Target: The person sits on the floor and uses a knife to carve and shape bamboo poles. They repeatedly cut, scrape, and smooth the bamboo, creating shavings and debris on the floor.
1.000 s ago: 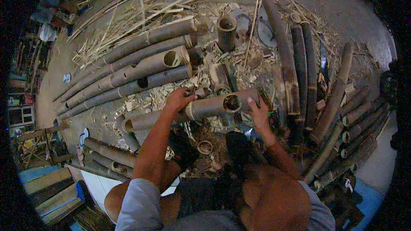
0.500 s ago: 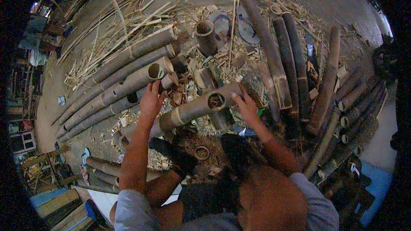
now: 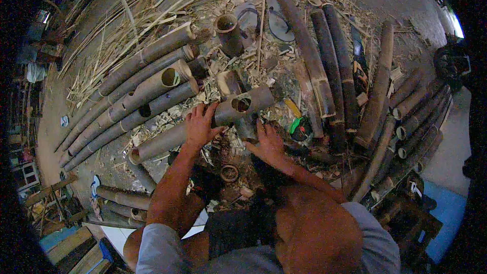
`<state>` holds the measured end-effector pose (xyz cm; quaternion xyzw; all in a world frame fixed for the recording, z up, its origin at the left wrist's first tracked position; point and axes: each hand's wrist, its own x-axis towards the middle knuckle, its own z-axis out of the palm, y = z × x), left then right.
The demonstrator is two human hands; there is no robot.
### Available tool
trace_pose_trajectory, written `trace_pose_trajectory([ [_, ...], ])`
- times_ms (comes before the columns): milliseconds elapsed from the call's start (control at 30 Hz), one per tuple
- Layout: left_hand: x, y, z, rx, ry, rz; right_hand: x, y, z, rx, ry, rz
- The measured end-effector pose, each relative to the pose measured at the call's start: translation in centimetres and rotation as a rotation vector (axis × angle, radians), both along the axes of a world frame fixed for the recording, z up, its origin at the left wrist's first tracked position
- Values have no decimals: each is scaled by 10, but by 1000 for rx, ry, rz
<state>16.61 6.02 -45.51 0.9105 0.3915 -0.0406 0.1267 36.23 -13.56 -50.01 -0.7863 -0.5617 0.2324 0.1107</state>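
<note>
The left hand (image 3: 200,126) lies palm-down, fingers spread, on a hollow bamboo pole (image 3: 203,124) that runs aslant across the littered ground, its open cut end (image 3: 242,104) facing the camera. The right hand (image 3: 267,142) rests open just below that end, fingers splayed; whether it touches the pole cannot be told. Neither hand is clamped around anything. To the left lie more bamboo poles (image 3: 127,101) side by side, and others to the right (image 3: 329,71). A short bamboo ring (image 3: 229,172) sits among the shavings (image 3: 238,147) between the forearms.
</note>
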Motion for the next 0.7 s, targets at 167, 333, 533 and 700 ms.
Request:
trace_pose_trajectory([
  [167,21,4,8,-148,-91,48,-10,27,-26,-78,16,-65],
  [333,43,-5,12,-48,-138,-7,20,20,-39,-74,-148,-74],
  [533,85,-12,17,-92,-104,-80,58,12,-32,-151,-48,-353],
  [700,95,4,-2,-307,-81,16,71,10,-23,-90,-6,-296],
])
